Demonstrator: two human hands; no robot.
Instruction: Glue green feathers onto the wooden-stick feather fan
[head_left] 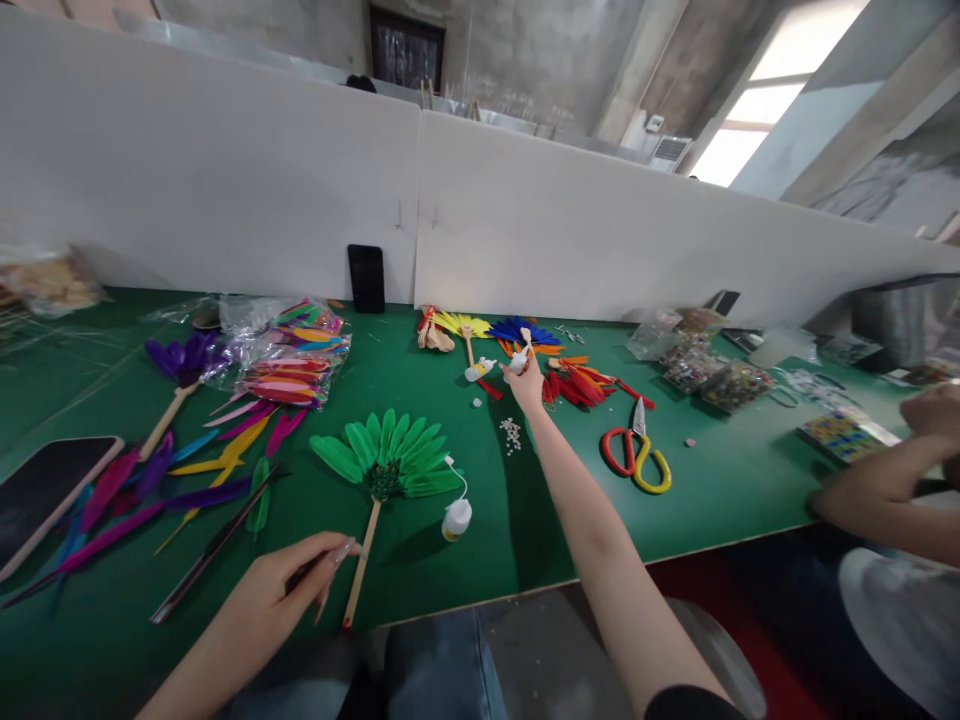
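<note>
A green feather fan [390, 460] with a wooden stick handle lies on the green table [450, 580]. Beside that handle is my left hand [300, 575], its fingers apart and the fingertips close to the stick. My right hand [523, 385] reaches to the far middle of the table, its fingers closed around a small white bottle [517, 362]. Just left of it lies another small glue bottle [478, 370]. A white bottle [456, 520] with its cap hanging by a strap stands right of the green fan. Small pale beads [511, 436] are scattered below my right hand.
Scissors [637, 455] with red and yellow handles lie right of my right arm. Yellow [457, 322] and blue [521, 330] feather fans are farther back. Loose feathers [217, 460], tweezers [214, 550] and a phone [52, 490] lie left. Another person's arm [885, 480] rests at the right.
</note>
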